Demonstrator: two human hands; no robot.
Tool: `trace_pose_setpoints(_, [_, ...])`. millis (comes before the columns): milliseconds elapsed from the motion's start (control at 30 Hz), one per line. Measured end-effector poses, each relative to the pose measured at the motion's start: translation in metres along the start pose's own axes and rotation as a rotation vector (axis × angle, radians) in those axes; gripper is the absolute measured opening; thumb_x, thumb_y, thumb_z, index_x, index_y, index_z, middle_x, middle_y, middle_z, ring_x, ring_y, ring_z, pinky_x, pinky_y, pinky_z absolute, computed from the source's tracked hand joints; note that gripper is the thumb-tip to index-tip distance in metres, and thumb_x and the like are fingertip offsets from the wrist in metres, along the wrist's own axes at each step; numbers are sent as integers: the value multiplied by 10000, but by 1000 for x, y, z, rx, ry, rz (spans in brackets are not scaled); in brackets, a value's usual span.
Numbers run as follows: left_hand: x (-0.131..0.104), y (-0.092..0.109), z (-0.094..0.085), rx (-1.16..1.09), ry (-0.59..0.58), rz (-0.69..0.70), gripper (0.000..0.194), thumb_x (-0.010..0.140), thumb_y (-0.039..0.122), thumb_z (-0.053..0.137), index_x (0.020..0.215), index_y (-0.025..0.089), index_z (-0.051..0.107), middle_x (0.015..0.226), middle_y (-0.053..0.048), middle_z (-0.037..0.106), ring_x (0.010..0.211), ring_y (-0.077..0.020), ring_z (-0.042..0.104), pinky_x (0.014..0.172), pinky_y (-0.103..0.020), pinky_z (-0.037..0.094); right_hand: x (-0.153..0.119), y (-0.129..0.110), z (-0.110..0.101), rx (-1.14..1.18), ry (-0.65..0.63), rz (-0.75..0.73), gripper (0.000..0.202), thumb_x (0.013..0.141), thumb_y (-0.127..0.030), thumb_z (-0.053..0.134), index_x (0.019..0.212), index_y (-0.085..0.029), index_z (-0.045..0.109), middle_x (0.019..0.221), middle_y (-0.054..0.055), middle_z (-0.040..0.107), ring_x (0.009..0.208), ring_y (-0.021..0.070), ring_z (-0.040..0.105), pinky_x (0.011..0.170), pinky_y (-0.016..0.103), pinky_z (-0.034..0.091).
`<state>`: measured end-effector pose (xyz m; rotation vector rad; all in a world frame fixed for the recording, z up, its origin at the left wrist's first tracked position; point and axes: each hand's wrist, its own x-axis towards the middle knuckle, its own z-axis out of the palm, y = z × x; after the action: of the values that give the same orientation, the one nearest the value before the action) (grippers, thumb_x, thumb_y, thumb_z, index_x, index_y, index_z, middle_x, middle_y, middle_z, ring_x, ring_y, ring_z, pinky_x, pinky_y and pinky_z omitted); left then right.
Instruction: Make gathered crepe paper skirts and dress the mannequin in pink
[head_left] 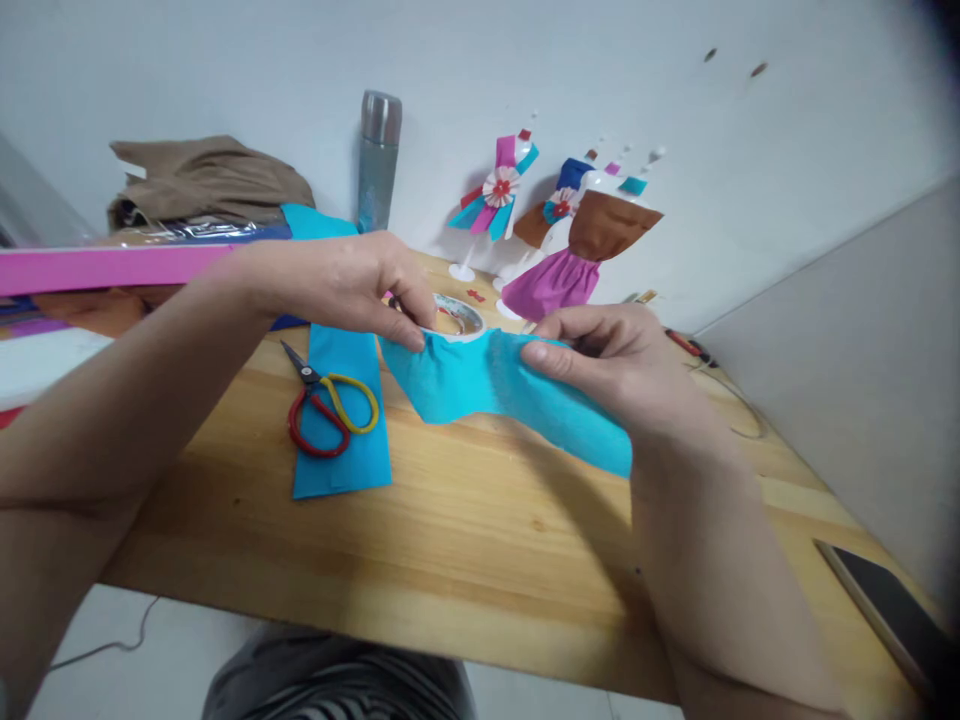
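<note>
Between my two hands stretches a strip of turquoise fabric or crepe paper [457, 385], raised above the wooden table. My left hand [382, 295] pinches its left end, where the strip gathers in small folds. With thumb on top and fingers behind, my right hand [600, 350] grips the other end, and a loose part hangs down toward my right wrist. Behind the strip sits a roll of tape [465, 312], partly hidden. Scissors [334, 405] with one red and one yellow handle lie on a flat turquoise piece [337, 475] left of my hands.
Several small dressed mannequin stands [611, 230] stand at the back. A thermos flask [379, 160] is against the wall beside a brown cloth [210, 180]. A pink strip [112, 270] lies over stacked materials at left. A phone [877, 600] rests at the right edge of the table [450, 560].
</note>
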<state>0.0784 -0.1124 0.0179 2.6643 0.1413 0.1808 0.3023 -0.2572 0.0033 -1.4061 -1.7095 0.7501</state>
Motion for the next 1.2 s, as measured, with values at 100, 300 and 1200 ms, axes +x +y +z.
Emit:
trace_pose_setpoints(100, [1,-1,1,72,14,-7,331,839,424,599,804,119,723,702,-7,644,669,-91,526,625,-193,346,-3,-5,0,-6,3,3,453,699,-553,743,582,-146,581,535,-22,459,501,68,377,434,210,292])
trace_pose_setpoints(300, [3,4,4,71,56,-34,271,864,321,587,870,88,724,732,-9,657,672,-70,516,616,-165,341,-4,-8,0,-7,-1,-20,402,714,-497,745,597,-138,608,538,-19,466,508,70,375,432,204,302])
trace_pose_setpoints(1200, [11,3,15,117,75,-32,244,875,303,592,882,97,723,721,-18,652,685,-79,466,631,-222,322,-7,-10,5,28,0,-39,264,747,-353,727,611,-146,635,531,-23,520,480,63,417,432,199,344])
